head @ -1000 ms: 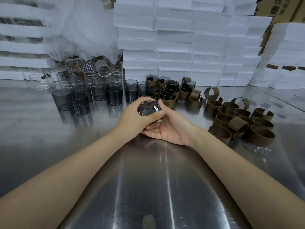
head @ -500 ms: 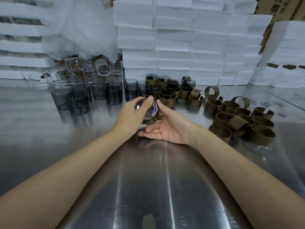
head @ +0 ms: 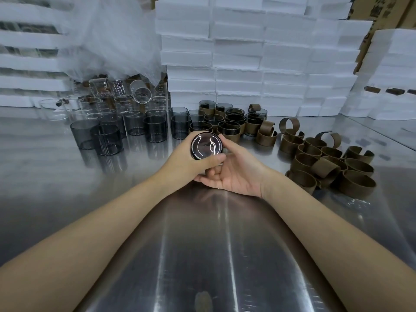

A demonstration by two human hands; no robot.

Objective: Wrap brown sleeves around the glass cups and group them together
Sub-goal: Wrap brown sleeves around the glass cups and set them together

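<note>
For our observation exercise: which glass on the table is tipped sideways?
The clear glass atop the back-left cluster; only its round mouth faces the camera.

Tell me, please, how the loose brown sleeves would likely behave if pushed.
The brown sleeves are open curled strips, so probably light and springy rather than stiff. Piled loosely on the shiny metal table, they would likely slide and tumble.
</note>
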